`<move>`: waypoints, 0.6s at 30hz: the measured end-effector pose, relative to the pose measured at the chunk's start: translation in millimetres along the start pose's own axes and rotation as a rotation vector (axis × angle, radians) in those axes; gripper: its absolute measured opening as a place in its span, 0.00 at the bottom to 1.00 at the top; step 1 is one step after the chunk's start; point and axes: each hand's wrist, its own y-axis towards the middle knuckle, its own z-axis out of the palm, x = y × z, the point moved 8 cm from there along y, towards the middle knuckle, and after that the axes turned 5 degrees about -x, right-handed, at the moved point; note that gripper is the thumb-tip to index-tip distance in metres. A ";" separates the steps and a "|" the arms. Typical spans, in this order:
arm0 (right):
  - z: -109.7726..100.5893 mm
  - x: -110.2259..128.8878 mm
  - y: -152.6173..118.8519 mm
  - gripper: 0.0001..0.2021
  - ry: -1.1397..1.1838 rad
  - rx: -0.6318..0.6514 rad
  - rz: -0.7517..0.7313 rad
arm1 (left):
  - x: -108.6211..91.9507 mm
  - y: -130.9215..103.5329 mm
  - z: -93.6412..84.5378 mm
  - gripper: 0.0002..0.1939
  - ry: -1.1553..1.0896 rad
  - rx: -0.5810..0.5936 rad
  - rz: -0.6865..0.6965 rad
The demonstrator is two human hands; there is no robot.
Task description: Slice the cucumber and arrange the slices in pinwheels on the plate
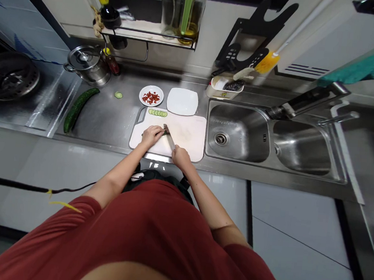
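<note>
My right hand (181, 157) is closed around the handle of a kitchen knife (170, 138), whose blade angles away over the white cutting board (190, 136). My left hand (152, 135) is curled over a dark green piece of cucumber beside the blade, and its fingers hide most of that piece. Along the board's far edge lies a row of thin cucumber slices (158, 113). Behind the board stand a plate (141, 94) of chopped red pieces and a bare white square plate (182, 101).
A whole cucumber (79, 110) and a cucumber end (118, 95) lie on the steel counter to the left, near a lidded pot (88, 65). A double sink (239, 132) is on the right. Bottles stand on a wall rack (151, 37) above.
</note>
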 end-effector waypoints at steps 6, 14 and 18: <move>-1.7 -1.0 -0.5 0.12 -0.002 -0.001 -0.009 | 2.6 1.2 2.7 0.11 0.014 0.019 -0.024; -6.8 5.7 9.6 0.12 -0.004 -0.002 -0.006 | 1.6 2.3 1.8 0.11 0.002 0.022 -0.027; -7.7 8.9 16.0 0.13 0.000 -0.008 -0.008 | 0.2 2.5 0.0 0.11 -0.002 0.021 -0.034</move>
